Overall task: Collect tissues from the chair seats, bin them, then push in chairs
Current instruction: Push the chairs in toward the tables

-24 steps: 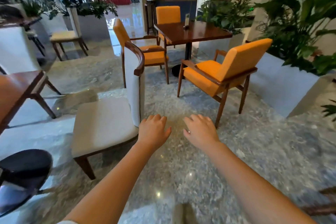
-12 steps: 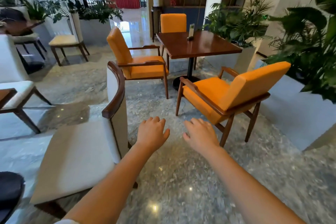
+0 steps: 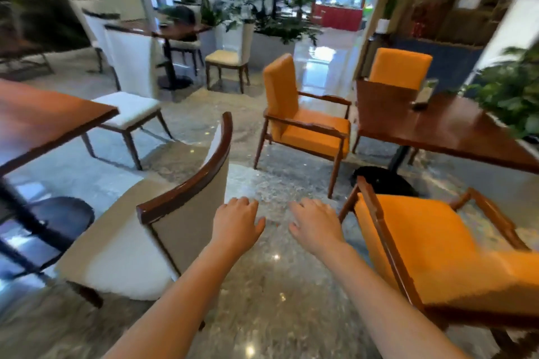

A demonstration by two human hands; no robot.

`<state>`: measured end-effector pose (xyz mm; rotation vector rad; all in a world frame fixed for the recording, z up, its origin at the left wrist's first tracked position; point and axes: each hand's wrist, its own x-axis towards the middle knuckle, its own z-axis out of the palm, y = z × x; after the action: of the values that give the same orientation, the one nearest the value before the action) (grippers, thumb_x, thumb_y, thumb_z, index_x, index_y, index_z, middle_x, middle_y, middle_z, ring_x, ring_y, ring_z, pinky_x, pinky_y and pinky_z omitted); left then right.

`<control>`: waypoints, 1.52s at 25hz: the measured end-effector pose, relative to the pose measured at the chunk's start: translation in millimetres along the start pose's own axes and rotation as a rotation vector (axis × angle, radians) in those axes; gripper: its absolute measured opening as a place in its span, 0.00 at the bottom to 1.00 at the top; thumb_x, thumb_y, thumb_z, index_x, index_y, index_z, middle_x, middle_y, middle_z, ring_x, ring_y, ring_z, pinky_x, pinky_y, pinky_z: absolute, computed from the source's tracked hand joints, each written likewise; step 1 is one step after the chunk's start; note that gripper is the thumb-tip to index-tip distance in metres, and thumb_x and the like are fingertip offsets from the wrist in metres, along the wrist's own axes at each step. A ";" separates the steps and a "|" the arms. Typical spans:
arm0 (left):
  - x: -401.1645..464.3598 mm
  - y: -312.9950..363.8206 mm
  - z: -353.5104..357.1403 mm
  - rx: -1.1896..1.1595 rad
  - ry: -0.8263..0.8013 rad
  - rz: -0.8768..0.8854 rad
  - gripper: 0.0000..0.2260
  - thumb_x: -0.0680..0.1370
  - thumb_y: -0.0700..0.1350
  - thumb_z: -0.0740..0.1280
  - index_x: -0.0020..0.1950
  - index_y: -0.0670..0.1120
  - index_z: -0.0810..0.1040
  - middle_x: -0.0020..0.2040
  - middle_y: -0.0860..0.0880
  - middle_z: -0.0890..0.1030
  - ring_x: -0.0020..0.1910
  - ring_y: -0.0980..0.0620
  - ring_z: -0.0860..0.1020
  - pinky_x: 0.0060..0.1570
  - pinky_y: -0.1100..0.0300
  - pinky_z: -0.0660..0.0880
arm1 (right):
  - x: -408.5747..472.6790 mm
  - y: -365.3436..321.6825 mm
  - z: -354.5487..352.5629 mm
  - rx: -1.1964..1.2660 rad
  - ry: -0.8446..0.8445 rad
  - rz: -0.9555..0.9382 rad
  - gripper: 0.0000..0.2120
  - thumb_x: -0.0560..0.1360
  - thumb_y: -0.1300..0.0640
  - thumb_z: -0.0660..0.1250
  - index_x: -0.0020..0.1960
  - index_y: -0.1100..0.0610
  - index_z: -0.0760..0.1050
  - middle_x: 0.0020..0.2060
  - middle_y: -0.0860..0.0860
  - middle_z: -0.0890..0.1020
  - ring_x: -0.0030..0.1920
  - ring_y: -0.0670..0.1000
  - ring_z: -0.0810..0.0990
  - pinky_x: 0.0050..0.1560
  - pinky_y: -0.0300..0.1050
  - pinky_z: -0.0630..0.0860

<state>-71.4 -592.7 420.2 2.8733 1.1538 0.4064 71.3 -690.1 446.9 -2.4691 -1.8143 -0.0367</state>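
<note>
My left hand [image 3: 237, 223] and my right hand [image 3: 315, 224] reach forward over the floor, palms down, fingers loosely bent, holding nothing. A cream chair with a curved wooden back rail [image 3: 186, 186] stands just left of my left hand, which does not touch it. An orange armchair [image 3: 431, 245] sits close on my right, its seat bare. A second orange armchair [image 3: 309, 125] stands ahead by the dark wooden table [image 3: 431, 122]. A third orange chair [image 3: 399, 67] is behind that table. I see no tissue on any seat.
A wooden table [image 3: 43, 119] stands at left with a white chair [image 3: 131, 108] behind it and a black round base [image 3: 61, 216] below. Farther back are another table, white chairs and planters [image 3: 271, 44]. Plants [image 3: 510, 90] fill the right edge. The marble floor [image 3: 277, 285] lies between the chairs.
The view has swung left and moved forward: the cream chair and near orange armchair are closer. Both hands stay empty and held out ahead.
</note>
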 end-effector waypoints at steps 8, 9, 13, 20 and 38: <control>76.1 -49.8 4.9 0.071 0.156 -0.377 0.15 0.75 0.56 0.60 0.53 0.46 0.75 0.49 0.47 0.80 0.49 0.46 0.77 0.45 0.54 0.73 | 161.2 -2.9 19.7 0.044 0.041 -0.410 0.17 0.75 0.51 0.61 0.62 0.55 0.70 0.58 0.55 0.76 0.58 0.57 0.73 0.56 0.52 0.71; 85.4 -57.7 5.7 0.067 0.164 -0.421 0.15 0.75 0.55 0.60 0.53 0.47 0.75 0.49 0.47 0.80 0.49 0.46 0.77 0.45 0.54 0.72 | 179.6 -7.2 20.4 0.047 0.047 -0.455 0.17 0.76 0.51 0.61 0.63 0.55 0.70 0.58 0.55 0.76 0.58 0.57 0.73 0.56 0.52 0.71; 115.3 -78.9 10.8 0.058 0.185 -0.562 0.15 0.76 0.55 0.59 0.55 0.47 0.74 0.49 0.47 0.79 0.49 0.46 0.76 0.45 0.53 0.71 | 240.8 -18.7 16.5 0.054 0.049 -0.669 0.18 0.74 0.52 0.63 0.63 0.55 0.69 0.57 0.55 0.76 0.57 0.57 0.74 0.56 0.52 0.71; 127.2 -86.4 32.4 0.142 0.202 -0.808 0.17 0.74 0.56 0.61 0.56 0.46 0.75 0.49 0.47 0.80 0.48 0.47 0.76 0.45 0.52 0.74 | 318.8 -30.1 31.3 0.024 0.004 -0.991 0.24 0.72 0.48 0.63 0.66 0.54 0.67 0.60 0.56 0.75 0.60 0.58 0.71 0.60 0.53 0.69; 148.0 -50.8 62.8 0.291 0.247 -1.298 0.17 0.71 0.45 0.71 0.58 0.44 0.77 0.54 0.44 0.81 0.60 0.44 0.75 0.63 0.29 0.59 | 401.9 -27.3 69.6 0.007 0.083 -1.441 0.15 0.74 0.53 0.67 0.60 0.53 0.72 0.48 0.54 0.80 0.47 0.58 0.77 0.48 0.50 0.75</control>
<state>12.3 -449.9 388.2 1.5966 2.8477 0.5012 163.8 -294.1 405.0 -0.6524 -2.9725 -0.1927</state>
